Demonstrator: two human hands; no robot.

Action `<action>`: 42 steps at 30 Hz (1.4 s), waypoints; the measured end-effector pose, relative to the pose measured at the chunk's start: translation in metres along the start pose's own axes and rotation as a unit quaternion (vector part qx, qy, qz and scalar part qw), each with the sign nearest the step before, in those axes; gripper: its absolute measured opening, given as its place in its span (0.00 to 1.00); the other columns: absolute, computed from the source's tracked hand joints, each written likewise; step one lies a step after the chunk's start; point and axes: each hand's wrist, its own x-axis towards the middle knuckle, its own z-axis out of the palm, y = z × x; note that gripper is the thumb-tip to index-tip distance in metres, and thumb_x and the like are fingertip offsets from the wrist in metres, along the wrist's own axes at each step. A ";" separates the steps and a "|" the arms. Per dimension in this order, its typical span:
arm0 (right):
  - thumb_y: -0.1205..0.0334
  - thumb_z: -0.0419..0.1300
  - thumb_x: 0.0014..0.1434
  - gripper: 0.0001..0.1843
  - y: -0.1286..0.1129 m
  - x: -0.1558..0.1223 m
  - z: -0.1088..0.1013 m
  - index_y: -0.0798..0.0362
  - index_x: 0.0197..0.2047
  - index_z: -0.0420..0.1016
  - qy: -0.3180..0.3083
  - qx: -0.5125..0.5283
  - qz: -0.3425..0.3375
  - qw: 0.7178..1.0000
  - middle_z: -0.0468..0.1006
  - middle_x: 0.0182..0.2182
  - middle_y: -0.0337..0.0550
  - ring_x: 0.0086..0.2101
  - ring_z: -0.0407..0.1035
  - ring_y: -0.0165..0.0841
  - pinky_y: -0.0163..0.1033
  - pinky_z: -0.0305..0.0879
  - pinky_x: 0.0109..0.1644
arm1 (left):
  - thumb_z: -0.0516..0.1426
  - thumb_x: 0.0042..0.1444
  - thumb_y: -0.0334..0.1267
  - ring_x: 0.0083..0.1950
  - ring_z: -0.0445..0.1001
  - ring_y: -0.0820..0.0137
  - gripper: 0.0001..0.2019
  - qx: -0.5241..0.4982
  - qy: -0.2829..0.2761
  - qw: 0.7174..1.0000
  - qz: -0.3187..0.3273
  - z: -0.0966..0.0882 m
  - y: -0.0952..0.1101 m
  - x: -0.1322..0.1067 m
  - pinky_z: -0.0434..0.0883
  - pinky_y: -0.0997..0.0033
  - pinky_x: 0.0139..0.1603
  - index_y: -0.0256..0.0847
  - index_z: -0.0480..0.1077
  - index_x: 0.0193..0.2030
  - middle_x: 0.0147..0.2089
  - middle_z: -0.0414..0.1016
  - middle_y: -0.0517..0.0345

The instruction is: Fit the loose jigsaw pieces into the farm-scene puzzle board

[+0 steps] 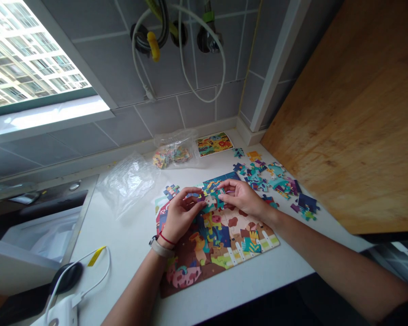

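Observation:
A colourful jigsaw puzzle [221, 244], mostly assembled, lies on the white counter [129, 244]. My left hand [182, 215] rests on the puzzle's upper left part, its fingers curled and pressing on a piece near the top row. My right hand [243, 197] comes in from the right, its fingertips pinching a puzzle piece [219, 192] at the upper middle of the puzzle. The two hands almost meet there. A red string and a watch band sit on my left wrist.
Several loose puzzle pieces [275, 181] are scattered to the right, beside a wooden board [353, 117]. Behind lie an empty plastic bag [129, 181], a bag with pieces [172, 154] and a reference picture [214, 144]. A sink [37, 217] is at left, a white cable [88, 271] in front.

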 end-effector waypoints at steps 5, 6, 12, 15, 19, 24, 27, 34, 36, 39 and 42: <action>0.51 0.77 0.49 0.24 0.003 0.001 -0.002 0.50 0.45 0.76 -0.002 -0.002 -0.001 1.000 0.81 0.34 0.38 0.28 0.76 0.30 0.36 0.75 0.33 | 0.70 0.56 0.42 0.38 0.79 0.73 0.16 0.006 -0.001 1.000 -0.003 0.000 -0.002 0.000 0.80 0.73 0.41 0.40 0.75 0.48 0.49 0.80 0.52; 0.51 0.77 0.50 0.24 0.003 0.001 -0.002 0.50 0.45 0.76 -0.003 -0.003 -0.001 1.000 0.81 0.34 0.38 0.28 0.76 0.30 0.36 0.75 0.33 | 0.70 0.56 0.42 0.38 0.79 0.73 0.16 0.006 -0.001 1.000 -0.003 0.000 -0.002 0.000 0.80 0.73 0.41 0.40 0.75 0.48 0.49 0.80 0.52; 0.51 0.77 0.49 0.24 0.002 0.000 0.000 0.51 0.44 0.75 -0.003 0.002 0.001 1.000 0.80 0.33 0.37 0.28 0.75 0.29 0.35 0.75 0.32 | 0.69 0.57 0.41 0.38 0.79 0.73 0.15 0.008 -0.002 1.000 0.001 0.002 0.001 -0.001 0.80 0.74 0.41 0.40 0.75 0.48 0.49 0.81 0.52; 0.50 0.77 0.49 0.24 -0.001 0.000 0.000 0.51 0.43 0.76 0.001 0.003 -0.003 1.000 0.79 0.33 0.37 0.29 0.75 0.29 0.35 0.76 0.32 | 0.68 0.58 0.39 0.38 0.79 0.74 0.13 0.027 -0.001 1.000 0.010 0.002 0.002 -0.001 0.79 0.76 0.40 0.40 0.76 0.48 0.48 0.80 0.53; 0.47 0.76 0.51 0.22 -0.003 -0.001 0.000 0.51 0.41 0.76 0.001 -0.018 -0.005 1.000 0.77 0.28 0.34 0.23 0.69 0.26 0.32 0.69 0.26 | 0.66 0.60 0.38 0.40 0.79 0.73 0.10 0.058 0.011 0.998 0.031 0.001 0.003 -0.001 0.79 0.76 0.41 0.41 0.76 0.47 0.49 0.79 0.53; 0.46 0.76 0.51 0.23 -0.005 -0.002 -0.002 0.51 0.41 0.75 -0.005 -0.039 -0.005 0.999 0.76 0.26 0.34 0.19 0.64 0.24 0.31 0.60 0.22 | 0.64 0.63 0.38 0.43 0.79 0.71 0.08 0.098 0.012 0.994 0.053 -0.001 0.001 -0.002 0.80 0.75 0.42 0.42 0.75 0.48 0.51 0.78 0.52; 0.46 0.76 0.51 0.23 -0.003 -0.002 -0.001 0.52 0.41 0.76 -0.013 -0.049 -0.016 0.999 0.76 0.26 0.34 0.21 0.65 0.25 0.32 0.62 0.25 | 0.62 0.65 0.38 0.45 0.78 0.71 0.06 0.148 0.034 0.985 0.085 -0.002 0.001 -0.002 0.80 0.76 0.42 0.43 0.76 0.48 0.51 0.77 0.53; 0.51 0.73 0.57 0.15 -0.003 -0.006 -0.001 0.51 0.43 0.84 -0.040 -0.232 -0.150 0.960 0.81 0.36 0.43 0.30 0.72 0.32 0.37 0.70 0.33 | 0.59 0.67 0.36 0.51 0.78 0.68 0.05 0.191 0.087 0.969 0.132 -0.006 0.004 0.001 0.81 0.76 0.41 0.43 0.77 0.46 0.51 0.76 0.53; 0.54 0.70 0.60 0.10 -0.009 -0.007 -0.005 0.50 0.42 0.85 0.039 -0.284 -0.241 0.927 0.80 0.39 0.44 0.32 0.71 0.32 0.38 0.70 0.37 | 0.59 0.67 0.36 0.49 0.79 0.69 0.05 0.197 0.085 0.968 0.133 -0.006 0.004 0.001 0.82 0.75 0.42 0.43 0.77 0.46 0.51 0.76 0.53; 0.53 0.65 0.66 0.12 -0.017 -0.006 -0.012 0.51 0.36 0.82 0.134 -0.254 -0.271 0.919 0.78 0.30 0.41 0.29 0.68 0.31 0.37 0.67 0.34 | 0.58 0.68 0.37 0.46 0.79 0.70 0.06 0.208 0.081 0.966 0.131 -0.006 0.004 0.000 0.81 0.74 0.42 0.43 0.77 0.46 0.50 0.76 0.53; 0.50 0.65 0.66 0.15 -0.018 -0.005 -0.012 0.52 0.35 0.80 0.155 -0.207 -0.249 0.933 0.77 0.27 0.38 0.27 0.67 0.30 0.35 0.65 0.31 | 0.57 0.69 0.38 0.45 0.78 0.71 0.07 0.220 0.077 0.964 0.130 -0.006 0.003 0.000 0.81 0.74 0.41 0.43 0.76 0.46 0.50 0.76 0.54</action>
